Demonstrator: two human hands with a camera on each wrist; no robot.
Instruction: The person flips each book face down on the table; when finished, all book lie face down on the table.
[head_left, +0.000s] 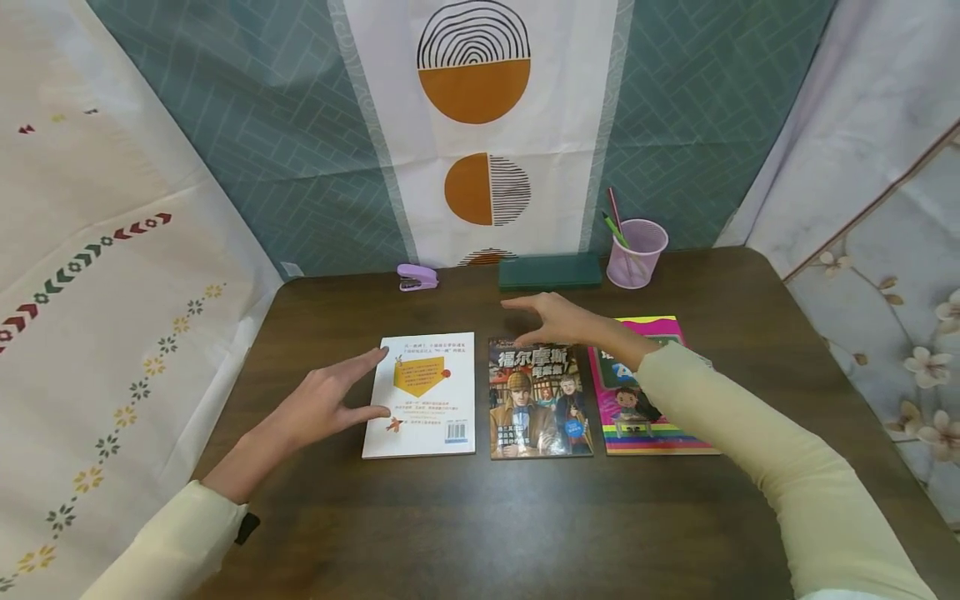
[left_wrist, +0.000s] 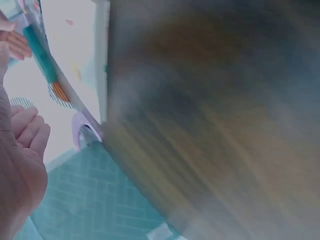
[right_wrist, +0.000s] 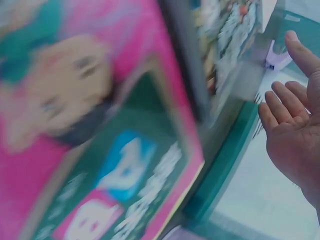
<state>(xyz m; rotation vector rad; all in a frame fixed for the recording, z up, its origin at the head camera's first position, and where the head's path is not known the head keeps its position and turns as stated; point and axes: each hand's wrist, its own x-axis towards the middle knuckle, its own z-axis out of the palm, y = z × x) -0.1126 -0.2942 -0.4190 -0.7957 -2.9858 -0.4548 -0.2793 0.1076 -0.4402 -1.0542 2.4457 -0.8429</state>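
One left hand (head_left: pixel 326 396) sits leftmost on my feed, thumb and fingers wide apart and empty, at the left edge of the white book (head_left: pixel 420 400); I can't tell whether they touch. Behind that book, on the brown table (head_left: pixel 480 525), I see a purple stapler (head_left: pixel 417 277). Next comes the detective-cover book (head_left: pixel 540 408), a green case (head_left: pixel 550 272) farther back. Over that book's top edge I have the right hand (head_left: pixel 558 318), also wide, holding nothing. Its pale sleeve (head_left: pixel 750 425) crosses the pink book (head_left: pixel 637 408); behind that stands a lilac cup (head_left: pixel 637 258).
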